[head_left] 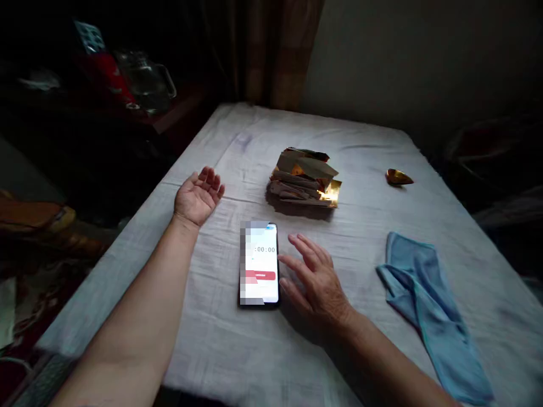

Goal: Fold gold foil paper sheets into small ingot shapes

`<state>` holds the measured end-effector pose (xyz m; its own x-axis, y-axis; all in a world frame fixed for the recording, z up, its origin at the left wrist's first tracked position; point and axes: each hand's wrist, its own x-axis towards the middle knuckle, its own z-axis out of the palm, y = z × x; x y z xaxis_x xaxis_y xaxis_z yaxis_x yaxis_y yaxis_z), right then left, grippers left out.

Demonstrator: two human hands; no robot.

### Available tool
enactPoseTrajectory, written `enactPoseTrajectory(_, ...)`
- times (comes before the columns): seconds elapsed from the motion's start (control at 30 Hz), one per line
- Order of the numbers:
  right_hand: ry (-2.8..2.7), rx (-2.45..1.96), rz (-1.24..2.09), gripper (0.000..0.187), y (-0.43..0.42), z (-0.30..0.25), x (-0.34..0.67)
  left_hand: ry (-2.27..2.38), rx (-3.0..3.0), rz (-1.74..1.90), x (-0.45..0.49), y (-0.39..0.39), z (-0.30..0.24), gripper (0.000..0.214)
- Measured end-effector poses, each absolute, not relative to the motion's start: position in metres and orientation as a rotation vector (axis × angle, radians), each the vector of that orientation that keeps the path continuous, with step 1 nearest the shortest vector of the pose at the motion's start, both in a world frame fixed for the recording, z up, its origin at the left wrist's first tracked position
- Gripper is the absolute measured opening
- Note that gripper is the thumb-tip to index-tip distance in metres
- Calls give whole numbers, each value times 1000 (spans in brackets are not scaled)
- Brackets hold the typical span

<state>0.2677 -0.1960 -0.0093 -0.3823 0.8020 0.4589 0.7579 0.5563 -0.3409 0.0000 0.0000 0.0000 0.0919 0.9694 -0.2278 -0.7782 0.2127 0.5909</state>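
Note:
A smartphone (262, 282) with a lit screen lies face up on the white cloth, showing zeros and a red button; part of its left side is blurred out in blocks. My right hand (318, 277) is just right of the phone, fingers apart and holding nothing, fingertips near its edge. To the left, my left hand (198, 196) rests palm up, empty, its fingers loosely curled. Beyond the phone sits a stack of brown and gold foil paper sheets (303, 178). A small folded gold piece (397, 177) lies to the right of the stack.
A crumpled blue cloth (428, 305) lies on the right of the table's white cover (220, 339). At the back left, a glass pitcher (148, 82) and a red object (111, 76) stand on a dark surface. A curtain (267, 51) hangs behind the table.

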Motion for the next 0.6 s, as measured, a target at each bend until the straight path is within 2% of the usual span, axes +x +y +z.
enactPoseTrajectory(0.23,-2115,-1278,87,29,-212,-17,270,722,409,1340,-1,0,-1,29)
enactPoseTrajectory(0.33,-2076,-1323,118,34,-210,-19,266,908,749,1292,5,-1,-6,21)
enactPoseTrajectory(0.47,-2034,-1414,247,36,-212,-18,261,1217,1286,1158,19,-15,-10,30)
enactPoseTrajectory(0.6,-1983,-1450,345,38,-215,-18,254,1344,1532,1090,23,-60,-13,18)
